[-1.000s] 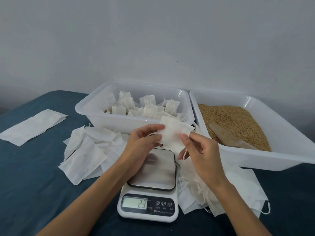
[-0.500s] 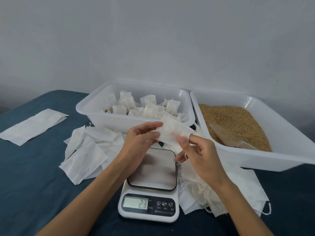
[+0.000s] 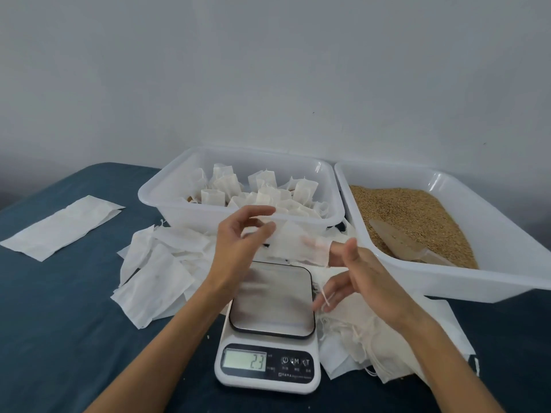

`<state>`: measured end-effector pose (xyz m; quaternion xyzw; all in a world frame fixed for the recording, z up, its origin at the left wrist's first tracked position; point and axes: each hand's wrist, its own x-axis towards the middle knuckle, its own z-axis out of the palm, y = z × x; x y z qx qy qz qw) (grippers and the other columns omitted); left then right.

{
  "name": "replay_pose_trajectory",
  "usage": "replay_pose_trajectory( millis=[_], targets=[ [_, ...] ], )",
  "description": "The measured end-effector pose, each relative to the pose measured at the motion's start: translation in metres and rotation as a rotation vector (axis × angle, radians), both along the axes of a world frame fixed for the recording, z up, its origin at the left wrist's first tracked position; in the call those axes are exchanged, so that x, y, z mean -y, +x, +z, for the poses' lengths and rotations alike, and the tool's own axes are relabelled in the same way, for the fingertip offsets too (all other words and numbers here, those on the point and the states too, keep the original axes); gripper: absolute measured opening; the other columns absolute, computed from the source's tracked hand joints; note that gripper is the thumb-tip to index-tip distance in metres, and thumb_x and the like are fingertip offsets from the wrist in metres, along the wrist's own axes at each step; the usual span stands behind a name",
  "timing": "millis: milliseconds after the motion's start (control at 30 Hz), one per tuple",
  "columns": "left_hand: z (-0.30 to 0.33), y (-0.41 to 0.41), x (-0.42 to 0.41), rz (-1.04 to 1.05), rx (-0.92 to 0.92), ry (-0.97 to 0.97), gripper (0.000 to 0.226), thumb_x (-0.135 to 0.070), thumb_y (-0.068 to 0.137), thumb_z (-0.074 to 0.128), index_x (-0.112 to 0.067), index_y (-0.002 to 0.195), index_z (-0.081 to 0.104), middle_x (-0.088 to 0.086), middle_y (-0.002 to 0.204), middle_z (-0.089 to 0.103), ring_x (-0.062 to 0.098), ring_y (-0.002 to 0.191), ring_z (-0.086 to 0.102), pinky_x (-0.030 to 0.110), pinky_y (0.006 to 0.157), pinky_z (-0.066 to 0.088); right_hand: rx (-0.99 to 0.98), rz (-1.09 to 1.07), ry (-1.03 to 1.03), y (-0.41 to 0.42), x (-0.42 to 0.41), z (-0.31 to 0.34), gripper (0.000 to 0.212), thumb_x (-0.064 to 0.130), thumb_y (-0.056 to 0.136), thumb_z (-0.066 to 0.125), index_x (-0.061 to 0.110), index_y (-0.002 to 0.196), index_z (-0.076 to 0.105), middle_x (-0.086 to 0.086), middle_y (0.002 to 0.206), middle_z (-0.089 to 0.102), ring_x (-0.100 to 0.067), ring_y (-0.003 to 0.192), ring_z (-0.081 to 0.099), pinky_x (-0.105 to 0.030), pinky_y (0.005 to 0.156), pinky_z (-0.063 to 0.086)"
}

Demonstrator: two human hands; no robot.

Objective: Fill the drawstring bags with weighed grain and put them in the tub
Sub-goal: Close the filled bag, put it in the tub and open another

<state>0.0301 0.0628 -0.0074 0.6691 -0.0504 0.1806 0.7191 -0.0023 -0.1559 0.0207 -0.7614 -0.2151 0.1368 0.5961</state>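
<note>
A small white drawstring bag [image 3: 293,247] hangs empty above the scale [image 3: 271,296], whose display reads 23. My left hand [image 3: 238,245] pinches the bag's left edge between thumb and fingertips. My right hand [image 3: 366,278] has a straight finger pushed inside the bag's right opening, showing through the fabric, with the thumb raised clear of it. A loose drawstring dangles by its lower fingers. The white tub [image 3: 149,193] behind holds several filled bags [image 3: 268,195]. The grain [image 3: 411,210] lies in the right tub [image 3: 447,283] with a scoop [image 3: 399,242] on it.
Empty bags lie heaped on the blue table left of the scale [image 3: 155,278] and under my right wrist [image 3: 372,332]. A flat white sheet [image 3: 62,226] lies at the far left. Both tubs stand side by side against the wall.
My left hand has lifted and spread its fingers while still pinching the bag. My right hand has let go of its pinch and slid a finger into the bag's mouth.
</note>
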Motion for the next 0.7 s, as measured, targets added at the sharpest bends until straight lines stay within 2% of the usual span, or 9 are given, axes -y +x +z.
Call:
replay_pose_trajectory(
  millis=[100, 133, 200, 300, 400, 500, 600, 633, 700],
  targets=[
    [0.001, -0.011, 0.008, -0.095, 0.204, 0.485, 0.051, -0.027, 0.081, 0.086, -0.026, 0.128, 0.068, -0.013, 0.134, 0.063, 0.004, 0.129, 0.056, 0.019, 0.108, 0.040, -0.079, 0.001, -0.166, -0.001, 0.007, 0.023, 0.109, 0.101, 0.062, 0.034, 0.028, 0.138, 0.059, 0.002, 0.130, 0.066, -0.037, 0.071, 0.075, -0.042, 0.066, 0.063],
    [-0.001, -0.014, 0.013, -0.146, 0.222, 0.631, 0.065, -0.035, 0.076, 0.091, -0.029, 0.135, 0.064, -0.016, 0.137, 0.060, 0.000, 0.131, 0.051, 0.019, 0.111, 0.036, -0.084, -0.010, -0.221, -0.001, 0.008, 0.032, 0.107, 0.101, 0.062, 0.034, 0.027, 0.135, 0.059, 0.002, 0.126, 0.066, -0.036, 0.069, 0.075, -0.039, 0.062, 0.062],
    [-0.005, -0.017, 0.021, -0.217, 0.222, 0.816, 0.080, -0.039, 0.075, 0.093, -0.028, 0.144, 0.056, -0.015, 0.131, 0.059, -0.010, 0.120, 0.046, 0.026, 0.112, 0.035, -0.075, -0.013, -0.327, -0.001, 0.007, 0.049, 0.091, 0.096, 0.065, 0.034, 0.030, 0.123, 0.059, 0.009, 0.118, 0.063, -0.035, 0.064, 0.074, -0.032, 0.053, 0.059],
    [-0.005, -0.020, 0.026, -0.210, 0.187, 0.742, 0.058, -0.023, 0.083, 0.088, -0.023, 0.135, 0.062, -0.008, 0.116, 0.069, 0.001, 0.100, 0.057, 0.020, 0.090, 0.044, -0.039, 0.038, -0.500, -0.002, 0.000, 0.076, 0.103, 0.103, 0.056, 0.036, 0.027, 0.121, 0.063, 0.009, 0.115, 0.069, -0.033, 0.062, 0.074, -0.027, 0.051, 0.056],
    [0.000, -0.025, 0.024, -0.193, 0.169, 0.646, 0.038, -0.013, 0.085, 0.083, -0.017, 0.120, 0.068, -0.006, 0.102, 0.072, 0.004, 0.088, 0.060, 0.011, 0.073, 0.040, 0.008, 0.048, -0.577, -0.003, -0.004, 0.100, 0.105, 0.106, 0.050, 0.036, 0.032, 0.114, 0.072, 0.010, 0.105, 0.076, -0.034, 0.060, 0.074, -0.027, 0.049, 0.055],
    [0.002, -0.030, 0.028, -0.265, 0.128, 0.520, 0.036, -0.015, 0.085, 0.084, -0.016, 0.116, 0.066, -0.005, 0.099, 0.072, 0.007, 0.088, 0.063, 0.018, 0.076, 0.047, 0.006, 0.091, -0.681, -0.001, -0.015, 0.110, 0.099, 0.101, 0.063, 0.029, 0.030, 0.116, 0.072, 0.004, 0.105, 0.076, -0.034, 0.060, 0.074, -0.031, 0.053, 0.058],
    [0.000, -0.032, 0.034, -0.346, 0.041, 0.344, 0.025, -0.011, 0.087, 0.082, -0.007, 0.105, 0.065, 0.011, 0.097, 0.070, 0.030, 0.091, 0.066, 0.047, 0.088, 0.053, 0.037, 0.172, -0.678, 0.002, -0.023, 0.109, 0.089, 0.092, 0.077, 0.026, 0.026, 0.114, 0.075, 0.003, 0.109, 0.075, -0.033, 0.062, 0.074, -0.030, 0.055, 0.057],
    [-0.002, -0.030, 0.034, -0.352, 0.022, 0.282, 0.020, -0.009, 0.087, 0.081, -0.005, 0.099, 0.065, 0.013, 0.096, 0.070, 0.028, 0.087, 0.065, 0.049, 0.085, 0.054, 0.064, 0.154, -0.621, 0.006, -0.019, 0.110, 0.085, 0.091, 0.080, 0.028, 0.028, 0.108, 0.077, 0.003, 0.107, 0.076, -0.032, 0.062, 0.074, -0.027, 0.054, 0.056],
    [-0.004, -0.026, 0.033, -0.354, -0.009, 0.146, 0.016, -0.008, 0.084, 0.080, -0.007, 0.092, 0.067, 0.011, 0.092, 0.070, 0.015, 0.080, 0.064, 0.035, 0.073, 0.056, 0.145, 0.007, -0.505, 0.022, 0.002, 0.114, 0.075, 0.089, 0.083, 0.035, 0.029, 0.100, 0.078, 0.003, 0.101, 0.078, -0.031, 0.061, 0.074, -0.024, 0.052, 0.054]
  ],
)
